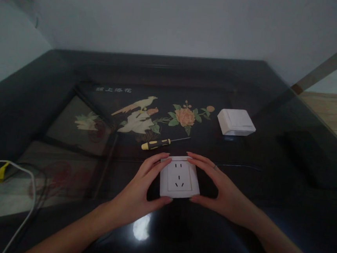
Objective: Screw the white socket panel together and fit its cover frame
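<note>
A white wall socket (179, 178) with a square faceplate and several slots faces up, low over or on the glossy dark table. My left hand (142, 191) grips its left side, fingertips at the top edge and thumb at the bottom edge. On the right side, my right hand (220, 186) holds it the same way, with a ring on one finger. Just beyond the socket lies a screwdriver (158, 144) with a yellow and black handle, its shaft pointing right. The back of the socket is hidden.
A white box-like piece (236, 121) sits at the right on the table (161, 70), which bears a bird and flower picture. A white cable (34, 193) with a yellow tag (2, 173) runs along the left. A dark flat object (313, 159) lies far right.
</note>
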The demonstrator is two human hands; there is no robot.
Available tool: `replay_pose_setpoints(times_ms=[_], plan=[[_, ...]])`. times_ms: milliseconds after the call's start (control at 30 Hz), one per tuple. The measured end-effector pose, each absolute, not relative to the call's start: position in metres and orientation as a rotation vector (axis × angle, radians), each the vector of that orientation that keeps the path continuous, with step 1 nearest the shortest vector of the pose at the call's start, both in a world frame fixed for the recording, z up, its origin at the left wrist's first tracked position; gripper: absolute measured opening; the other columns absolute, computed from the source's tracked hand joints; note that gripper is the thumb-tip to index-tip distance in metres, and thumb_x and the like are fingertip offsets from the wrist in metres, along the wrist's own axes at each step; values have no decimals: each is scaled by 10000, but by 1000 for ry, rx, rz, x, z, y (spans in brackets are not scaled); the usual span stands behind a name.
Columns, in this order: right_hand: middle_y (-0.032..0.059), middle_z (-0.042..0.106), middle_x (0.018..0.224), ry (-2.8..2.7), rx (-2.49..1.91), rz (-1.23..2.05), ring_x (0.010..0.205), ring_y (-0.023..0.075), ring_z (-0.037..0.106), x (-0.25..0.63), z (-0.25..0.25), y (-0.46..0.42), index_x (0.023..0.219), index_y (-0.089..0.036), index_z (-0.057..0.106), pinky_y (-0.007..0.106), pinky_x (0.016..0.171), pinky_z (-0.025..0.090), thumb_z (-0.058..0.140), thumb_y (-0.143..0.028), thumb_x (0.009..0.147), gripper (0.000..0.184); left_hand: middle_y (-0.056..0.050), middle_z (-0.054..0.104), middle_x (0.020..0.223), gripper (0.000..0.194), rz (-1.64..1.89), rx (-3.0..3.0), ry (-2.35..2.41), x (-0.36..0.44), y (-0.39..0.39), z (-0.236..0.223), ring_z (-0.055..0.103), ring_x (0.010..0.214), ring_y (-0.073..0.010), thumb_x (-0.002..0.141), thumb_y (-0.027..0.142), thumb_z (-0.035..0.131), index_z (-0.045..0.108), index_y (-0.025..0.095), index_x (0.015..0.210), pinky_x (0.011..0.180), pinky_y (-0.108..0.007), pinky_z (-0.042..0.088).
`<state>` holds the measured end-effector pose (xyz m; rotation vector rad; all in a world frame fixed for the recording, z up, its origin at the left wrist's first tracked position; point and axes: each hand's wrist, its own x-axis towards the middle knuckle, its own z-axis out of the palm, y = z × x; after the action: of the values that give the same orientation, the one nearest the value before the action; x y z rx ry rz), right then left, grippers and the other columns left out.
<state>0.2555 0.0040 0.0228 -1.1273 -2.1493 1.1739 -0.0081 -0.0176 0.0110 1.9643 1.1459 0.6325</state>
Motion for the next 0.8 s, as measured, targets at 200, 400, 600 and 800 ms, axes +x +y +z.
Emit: replay_pose_setpoints(times_ms=[200,400,600,800], plan=[[96,362,1567,-2151,-1127,1196,1444,292,351,255,23,6,1453,-326,391,545,1156,347,756,-314,804,745,-88,245,1583,839,641,1961,1133,-8,-19,10,298,1454,-339,821,268,730,248,397,1496,1173,-588,311],[83,379,1560,-2111,-1145,1212,1439,299,359,253,23,5,1446,-337,414,544,1158,344,777,-300,783,757,-79,303,1572,824,688,1963,1136,-8,-17,5,343,1430,-343,818,316,737,276,392,1496,1167,-585,323],[77,378,1560,-2110,-1139,1211,1440,285,360,254,23,4,1443,-341,412,534,1159,347,780,-304,783,757,-78,320,1548,824,682,1976,1133,-9,-15,6,352,1419,-331,815,327,744,280,403,1491,1164,-569,336],[70,366,1566,-2112,-1140,1221,1443,301,349,254,22,5,1455,-359,401,561,1157,337,782,-303,777,780,-92,317,1541,841,664,1993,1129,-8,-15,9,357,1414,-336,812,318,750,264,406,1493,1153,-579,346]])
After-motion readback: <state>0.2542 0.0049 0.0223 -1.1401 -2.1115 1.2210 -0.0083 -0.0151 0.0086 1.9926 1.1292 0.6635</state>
